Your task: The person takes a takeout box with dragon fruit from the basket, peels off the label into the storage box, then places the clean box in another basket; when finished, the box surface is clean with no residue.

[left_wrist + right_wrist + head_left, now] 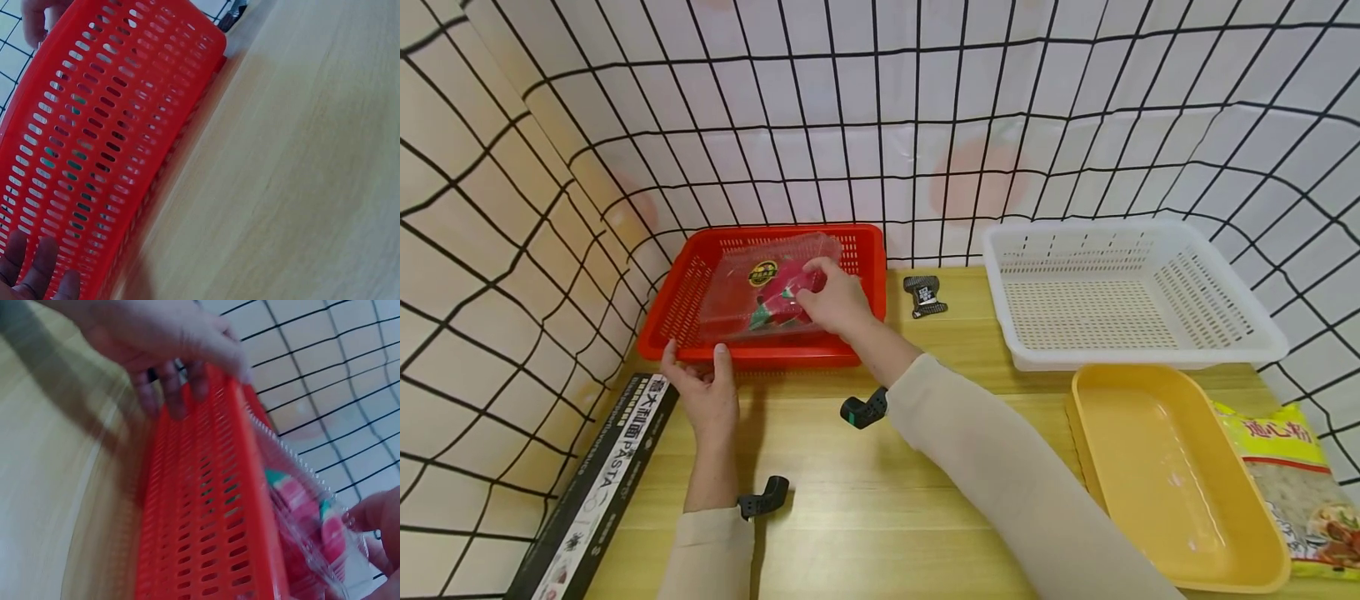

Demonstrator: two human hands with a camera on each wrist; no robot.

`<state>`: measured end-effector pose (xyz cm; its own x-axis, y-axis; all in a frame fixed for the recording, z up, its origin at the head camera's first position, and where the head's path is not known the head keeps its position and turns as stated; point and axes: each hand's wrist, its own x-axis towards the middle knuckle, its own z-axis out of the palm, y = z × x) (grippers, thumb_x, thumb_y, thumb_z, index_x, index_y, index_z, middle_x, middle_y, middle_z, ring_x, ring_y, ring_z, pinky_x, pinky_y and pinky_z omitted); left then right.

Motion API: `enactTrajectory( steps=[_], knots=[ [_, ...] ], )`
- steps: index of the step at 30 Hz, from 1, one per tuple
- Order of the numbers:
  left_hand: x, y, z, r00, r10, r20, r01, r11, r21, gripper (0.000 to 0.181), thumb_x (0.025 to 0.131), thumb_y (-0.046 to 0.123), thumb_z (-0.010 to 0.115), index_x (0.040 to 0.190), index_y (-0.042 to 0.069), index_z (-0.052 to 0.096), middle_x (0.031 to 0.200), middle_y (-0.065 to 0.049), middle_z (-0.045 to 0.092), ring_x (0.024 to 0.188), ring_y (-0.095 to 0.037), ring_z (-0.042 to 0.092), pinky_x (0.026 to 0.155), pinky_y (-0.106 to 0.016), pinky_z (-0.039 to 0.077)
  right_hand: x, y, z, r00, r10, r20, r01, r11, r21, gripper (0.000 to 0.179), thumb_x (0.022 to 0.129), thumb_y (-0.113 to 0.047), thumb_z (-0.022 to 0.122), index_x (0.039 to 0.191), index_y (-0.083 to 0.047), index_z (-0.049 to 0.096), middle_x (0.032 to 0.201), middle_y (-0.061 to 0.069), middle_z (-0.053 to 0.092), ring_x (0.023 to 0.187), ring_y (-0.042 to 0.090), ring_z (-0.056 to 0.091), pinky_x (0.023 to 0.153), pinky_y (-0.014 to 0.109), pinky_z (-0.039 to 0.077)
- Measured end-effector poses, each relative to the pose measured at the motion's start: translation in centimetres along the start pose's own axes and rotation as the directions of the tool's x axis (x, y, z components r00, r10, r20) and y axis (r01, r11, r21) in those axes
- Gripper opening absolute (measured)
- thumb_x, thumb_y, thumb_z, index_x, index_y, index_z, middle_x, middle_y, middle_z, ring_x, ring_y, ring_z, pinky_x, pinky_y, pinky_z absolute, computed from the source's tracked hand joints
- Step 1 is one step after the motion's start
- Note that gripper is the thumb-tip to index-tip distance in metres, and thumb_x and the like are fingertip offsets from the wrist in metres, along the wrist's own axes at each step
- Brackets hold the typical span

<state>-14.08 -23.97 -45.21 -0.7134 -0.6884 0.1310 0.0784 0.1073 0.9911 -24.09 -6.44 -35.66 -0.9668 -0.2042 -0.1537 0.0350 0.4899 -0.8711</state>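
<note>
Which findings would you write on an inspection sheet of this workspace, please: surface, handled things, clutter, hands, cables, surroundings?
Surface: light wood-grain tabletop, no spill seen.
Handled things: clear plastic package with pink-and-green contents, inside a red perforated plastic basket.
Clutter: long black-and-white pasta box; small black packet; white perforated plastic basket; yellow rectangular plastic tray; yellow-topped clear bag.
Hands: left hand touches the red basket's near side; right hand pinches the package.
Cables: nothing seen.
Surroundings: black wire grid before white sheeting.
</note>
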Motion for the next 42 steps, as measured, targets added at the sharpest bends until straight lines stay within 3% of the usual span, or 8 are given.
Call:
enactTrajectory(
  steps=[3, 5, 8, 12, 15, 24, 35, 42],
  knots=[
    [0.0, 0.0, -0.1, 1.000, 0.001, 0.002, -0.001, 1.000, 0.005, 0.071, 0.100, 0.027, 0.063, 0.156, 0.021, 0.019, 0.108, 0.000, 0.054, 0.084, -0.009, 0.052, 0.073, -0.017, 0.043, -0.8, -0.3, -0.6, 0.999, 0.010, -0.046, -0.011, 1.000, -0.022, 0.042, 0.099, -0.030, 0.064, 0.139, -0.032, 0.052, 0.116, 0.010, 0.053, 0.079, 0.021, 0.054, 0.057, 0.027, 0.046],
    [0.0, 0.0, -0.2, 1.000, 0.001, 0.004, -0.001, 1.000, 0.006, 0.071, 0.100, 0.029, 0.063, 0.156, 0.022, 0.019, 0.105, 0.002, 0.054, 0.086, -0.010, 0.051, 0.074, -0.018, 0.043, -1.3, -0.4, -1.0, 0.998, 0.019, -0.067, -0.019, 1.000, -0.007, 0.043, 0.098, -0.030, 0.064, 0.140, -0.032, 0.051, 0.117, 0.009, 0.054, 0.081, 0.021, 0.053, 0.057, 0.027, 0.047],
    [0.0, -0.1, -0.2, 1.000, 0.002, 0.001, -0.002, 1.000, 0.010, 0.071, 0.100, 0.030, 0.063, 0.156, 0.023, 0.020, 0.104, 0.002, 0.053, 0.088, -0.012, 0.051, 0.075, -0.019, 0.043, -1.8, -0.5, -1.5, 0.995, 0.016, -0.101, -0.010, 0.998, 0.059, 0.042, 0.098, -0.029, 0.063, 0.139, -0.033, 0.051, 0.097, 0.007, 0.057, 0.067, 0.019, 0.051, 0.051, 0.026, 0.043],
    [0.0, -0.1, -0.1, 1.000, 0.011, 0.002, -0.011, 1.000, 0.015, 0.070, 0.100, 0.030, 0.062, 0.156, 0.021, 0.020, 0.106, 0.000, 0.053, 0.089, -0.012, 0.052, 0.076, -0.018, 0.043, -2.6, -0.5, -2.1, 0.989, 0.001, -0.145, 0.026, 0.983, 0.184, 0.040, 0.098, -0.025, 0.062, 0.137, -0.033, 0.053, 0.064, 0.001, 0.046, 0.047, 0.016, 0.042, 0.044, 0.025, 0.036],
    [0.0, -0.2, -0.1, 1.000, 0.016, 0.004, -0.016, 1.000, 0.018, 0.070, 0.101, 0.030, 0.062, 0.156, 0.021, 0.020, 0.106, -0.001, 0.053, 0.087, -0.011, 0.051, 0.075, -0.018, 0.042, -3.3, -0.3, -2.5, 0.984, -0.017, -0.177, 0.065, 0.960, 0.273, 0.040, 0.097, -0.022, 0.063, 0.135, -0.030, 0.054, 0.058, -0.002, 0.040, 0.048, 0.013, 0.039, 0.045, 0.024, 0.034],
    [-0.1, -0.5, 0.0, 1.000, 0.009, -0.006, -0.008, 1.000, 0.030, 0.068, 0.101, 0.031, 0.062, 0.155, 0.024, 0.021, 0.105, 0.006, 0.053, 0.090, -0.010, 0.052, 0.078, -0.021, 0.042, -5.9, 0.8, -3.8, 0.981, 0.021, -0.191, 0.073, 0.881, 0.468, 0.041, 0.096, -0.023, 0.066, 0.135, -0.030, 0.054, 0.091, 0.006, 0.050, 0.078, 0.017, 0.050, 0.058, 0.023, 0.052],
    [-0.1, -0.2, 0.1, 1.000, 0.010, 0.013, -0.011, 1.000, 0.003, 0.070, 0.101, 0.030, 0.062, 0.156, 0.023, 0.018, 0.109, 0.007, 0.053, 0.093, -0.009, 0.054, 0.080, -0.020, 0.045, -8.8, 2.3, -5.0, 0.981, -0.006, -0.192, 0.129, 0.759, 0.638, 0.042, 0.099, -0.019, 0.064, 0.138, -0.026, 0.051, 0.102, 0.008, 0.045, 0.088, 0.020, 0.055, 0.068, 0.033, 0.062],
    [0.0, -0.4, 0.0, 1.000, 0.015, 0.017, -0.015, 1.000, -0.006, 0.071, 0.101, 0.028, 0.063, 0.156, 0.023, 0.018, 0.108, 0.006, 0.053, 0.092, -0.009, 0.054, 0.078, -0.019, 0.044, -10.0, 3.6, -5.2, 0.981, 0.024, -0.195, 0.117, 0.727, 0.677, 0.044, 0.099, -0.017, 0.063, 0.140, -0.026, 0.050, 0.105, 0.008, 0.041, 0.100, 0.023, 0.054, 0.073, 0.039, 0.063]
  ],
)
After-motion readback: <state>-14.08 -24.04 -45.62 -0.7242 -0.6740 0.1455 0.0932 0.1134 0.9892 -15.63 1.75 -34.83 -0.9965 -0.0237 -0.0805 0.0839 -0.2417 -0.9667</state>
